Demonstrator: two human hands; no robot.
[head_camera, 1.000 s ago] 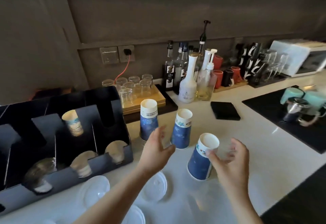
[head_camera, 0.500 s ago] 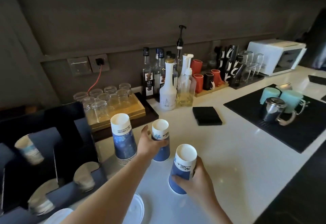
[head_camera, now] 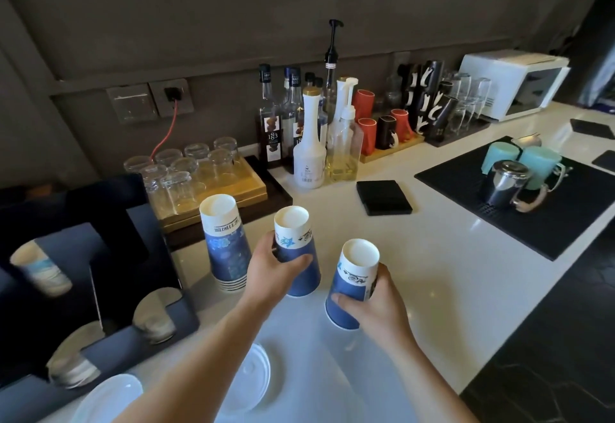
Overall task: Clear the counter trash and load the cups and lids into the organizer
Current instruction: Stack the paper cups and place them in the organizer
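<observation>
Head | left grip [head_camera: 271, 277] round middle cup [head_camera: 294, 223] | right grip [head_camera: 377, 311] round near cup [head_camera: 354, 277]

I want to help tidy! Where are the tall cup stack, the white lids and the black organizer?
cup stack [head_camera: 226, 249]: head view, its blue side.
white lids [head_camera: 249, 379]: head view, top lid's flat face.
black organizer [head_camera: 113, 348]: head view, its front wall.

On my feed the only text I can read is "183", on the front label and neck band of the dark syrup bottle [head_camera: 272, 136] at 12 o'clock on the tabletop [head_camera: 432, 272]. The neighbouring bottle [head_camera: 293, 113] at its 3 o'clock carries the same number on its neck. The band print on the cup stack [head_camera: 223, 229] at 10 o'clock is too small to read.
</observation>
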